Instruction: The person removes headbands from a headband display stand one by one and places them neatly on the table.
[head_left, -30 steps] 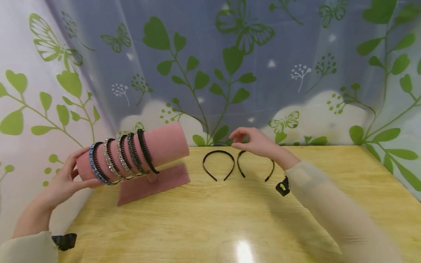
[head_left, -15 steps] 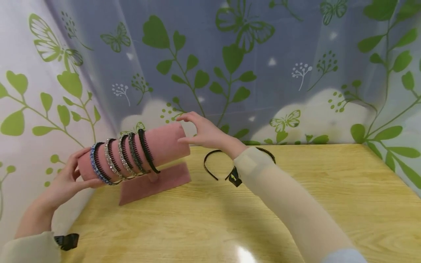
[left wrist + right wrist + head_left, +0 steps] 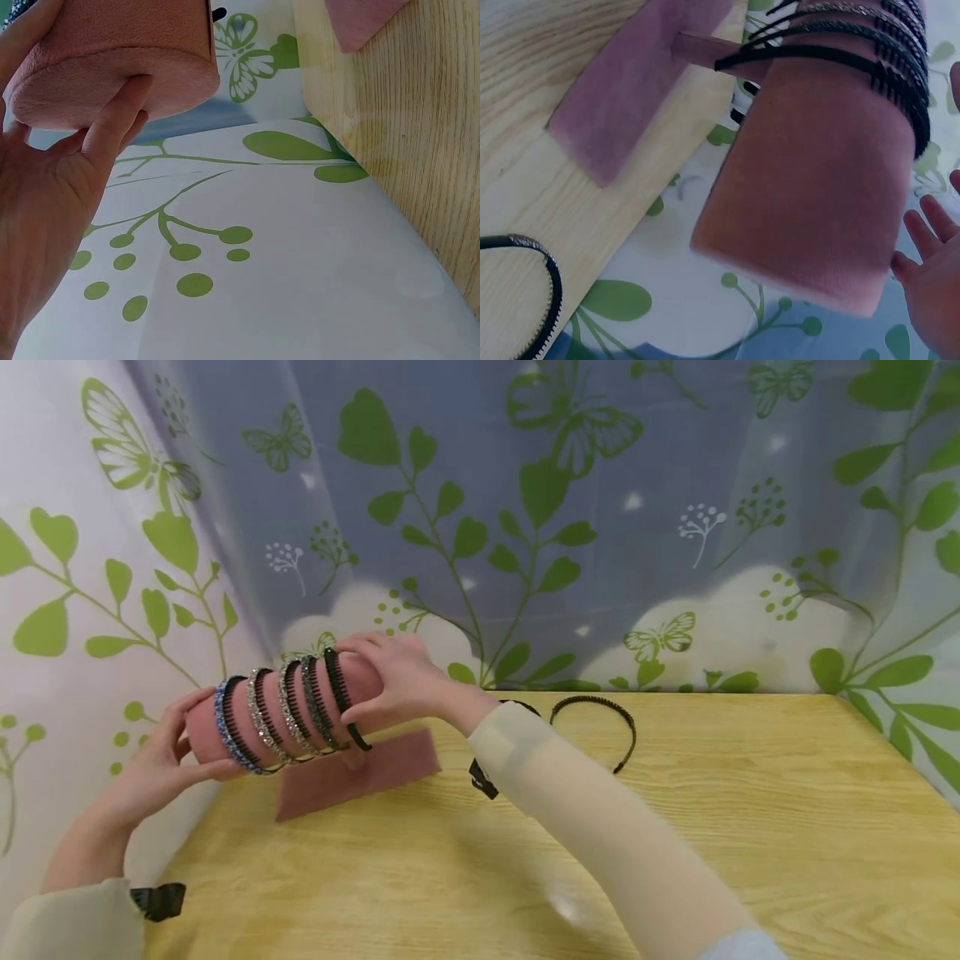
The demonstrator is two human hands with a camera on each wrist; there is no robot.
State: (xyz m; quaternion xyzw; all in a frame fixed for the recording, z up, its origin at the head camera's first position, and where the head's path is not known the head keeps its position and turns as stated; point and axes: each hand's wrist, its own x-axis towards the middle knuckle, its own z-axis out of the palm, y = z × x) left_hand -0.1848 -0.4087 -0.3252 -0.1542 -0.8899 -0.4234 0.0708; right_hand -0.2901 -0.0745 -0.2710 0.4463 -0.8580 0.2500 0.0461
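Note:
A pink padded roll display stand [image 3: 240,710] is tilted up at the left of the table. Several toothed headbands circle it: a blue one [image 3: 226,727], silver ones [image 3: 260,714], a dark glittery one [image 3: 315,703] and a plain black headband [image 3: 338,689]. My left hand [image 3: 161,760] grips the roll's left end, one fingertip against its flat face in the left wrist view. My right hand [image 3: 401,681] spans the roll's right part, fingers over the top and thumb in front, close beside the black headband. In the right wrist view its fingers [image 3: 930,232] look loosely spread beside the roll.
The stand's pink base [image 3: 360,777] is near the left edge of the wooden table [image 3: 750,810]. A black headband [image 3: 596,700] lies right of centre; another [image 3: 517,703] is mostly hidden by my right forearm. A leaf-printed curtain [image 3: 480,485] hangs behind.
My right hand has moved left from above the loose headbands, past the roll's right end, to the black headband. My left hand stays at the roll's left end.

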